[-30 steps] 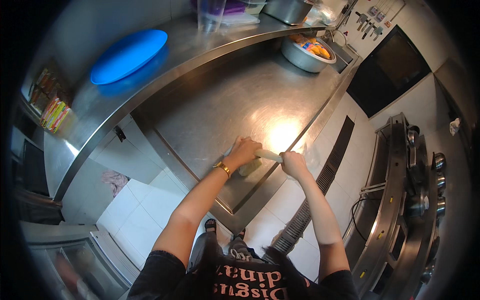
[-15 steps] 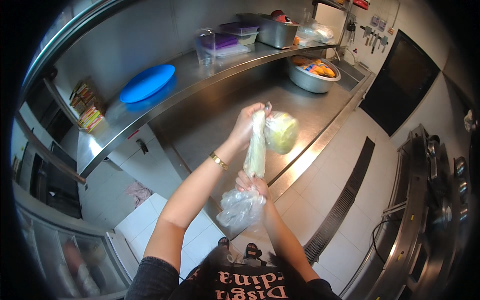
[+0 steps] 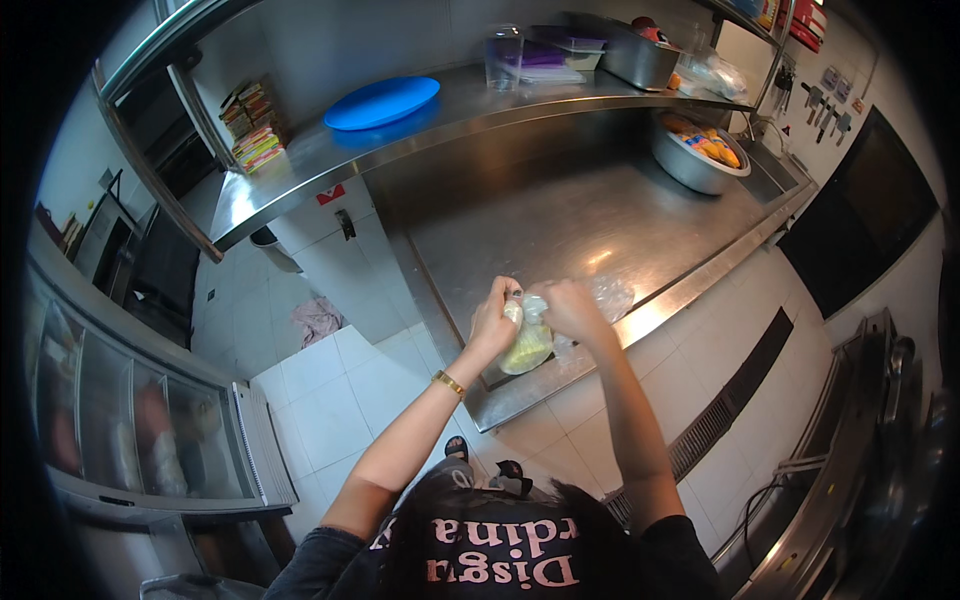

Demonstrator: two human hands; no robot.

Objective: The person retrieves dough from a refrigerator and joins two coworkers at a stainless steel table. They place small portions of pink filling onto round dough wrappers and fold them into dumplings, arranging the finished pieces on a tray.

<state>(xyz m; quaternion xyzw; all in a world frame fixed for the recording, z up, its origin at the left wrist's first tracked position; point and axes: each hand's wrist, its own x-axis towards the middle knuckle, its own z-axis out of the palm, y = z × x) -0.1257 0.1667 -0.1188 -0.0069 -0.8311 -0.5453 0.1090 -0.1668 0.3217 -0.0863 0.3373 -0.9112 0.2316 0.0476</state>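
A clear plastic bag (image 3: 527,350) with pale yellow-green contents hangs beneath my hands, over the near corner of the steel counter. What exactly is inside cannot be made out. My left hand (image 3: 494,320), with a gold watch or bracelet at the wrist, is closed around the bag's gathered part. Close beside it, my right hand (image 3: 568,308) is closed on the twisted plastic; its fingertips are partly hidden. Loose, crumpled clear plastic (image 3: 612,296) spreads out to the right of my right hand.
The steel counter (image 3: 560,210) carries a large metal bowl (image 3: 697,176) of orange-yellow packets at the far right. On the shelf above stand a blue oval tray (image 3: 382,103), a clear container (image 3: 503,60) and small boxes (image 3: 256,140). A glass-lidded freezer (image 3: 140,420) is at left.
Both hands have come lower and closer together over the counter's near corner. The filled part of the bag now hangs below them, and the loose plastic has swung to the right.
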